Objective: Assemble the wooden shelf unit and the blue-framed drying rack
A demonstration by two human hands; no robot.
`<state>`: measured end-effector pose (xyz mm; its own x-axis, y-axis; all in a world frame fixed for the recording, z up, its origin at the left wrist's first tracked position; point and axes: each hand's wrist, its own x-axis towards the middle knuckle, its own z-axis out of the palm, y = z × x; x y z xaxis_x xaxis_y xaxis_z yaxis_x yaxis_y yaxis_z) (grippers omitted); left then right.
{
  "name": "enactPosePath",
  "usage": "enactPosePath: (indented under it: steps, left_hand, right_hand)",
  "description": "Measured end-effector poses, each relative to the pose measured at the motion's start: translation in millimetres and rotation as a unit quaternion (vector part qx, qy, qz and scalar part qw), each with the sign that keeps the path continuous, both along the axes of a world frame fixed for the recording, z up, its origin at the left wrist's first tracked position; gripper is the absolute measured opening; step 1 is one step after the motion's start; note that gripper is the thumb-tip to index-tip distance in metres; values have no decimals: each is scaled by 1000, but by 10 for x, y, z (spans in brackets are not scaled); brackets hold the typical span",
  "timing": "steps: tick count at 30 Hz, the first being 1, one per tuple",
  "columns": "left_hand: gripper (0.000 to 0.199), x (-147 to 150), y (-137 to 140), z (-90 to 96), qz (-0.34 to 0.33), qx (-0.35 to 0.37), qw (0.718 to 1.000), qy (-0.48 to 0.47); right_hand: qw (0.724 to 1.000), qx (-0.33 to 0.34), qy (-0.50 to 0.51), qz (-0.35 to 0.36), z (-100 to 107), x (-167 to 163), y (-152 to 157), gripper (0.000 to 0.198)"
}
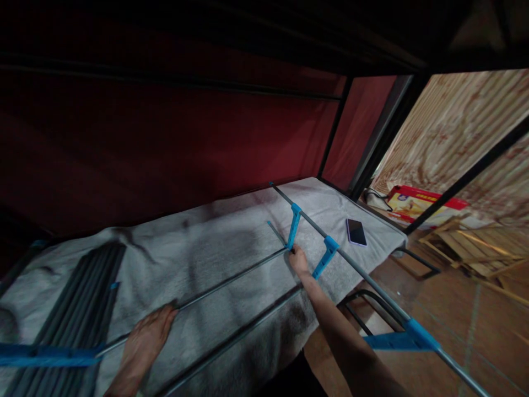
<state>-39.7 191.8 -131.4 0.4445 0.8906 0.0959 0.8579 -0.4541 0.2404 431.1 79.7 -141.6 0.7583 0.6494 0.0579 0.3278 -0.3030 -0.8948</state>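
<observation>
Left hand [149, 335] grasping metal rod [231, 280], right hand [299, 261] clasping blue bracket [293, 227], inside the bed's [223, 240] near edge.

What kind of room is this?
Probably a bedroom, maybe inside a bunk bed: there's a black frame, a pale cloth spread like bedding, and what looks like a patterned curtain.

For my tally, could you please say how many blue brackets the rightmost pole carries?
3: far bracket at the right hand, middle bracket just right of it, near bracket at lower right. More may lie beyond the frame.
</observation>
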Motion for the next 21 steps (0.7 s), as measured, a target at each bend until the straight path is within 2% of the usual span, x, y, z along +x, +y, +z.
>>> enactPosePath:
  steps: [3, 8, 17, 21]
  left_hand:
    - [58, 35, -19, 44, -25, -35, 996, 77]
    - [60, 67, -75, 109, -38, -37, 993, 101]
    - [51, 110, -134, 113, -36, -34, 994, 95]
    - [41, 132, -135, 161, -29, -51, 998, 38]
  right_hand:
    - [1000, -11, -12, -4, 8, -28, 8, 31]
    - [999, -25, -30, -17, 17, -52, 15, 33]
    - [996, -61, -50, -35, -25, -92, 17, 38]
    - [997, -47, -52, -19, 54, -65, -6, 31]
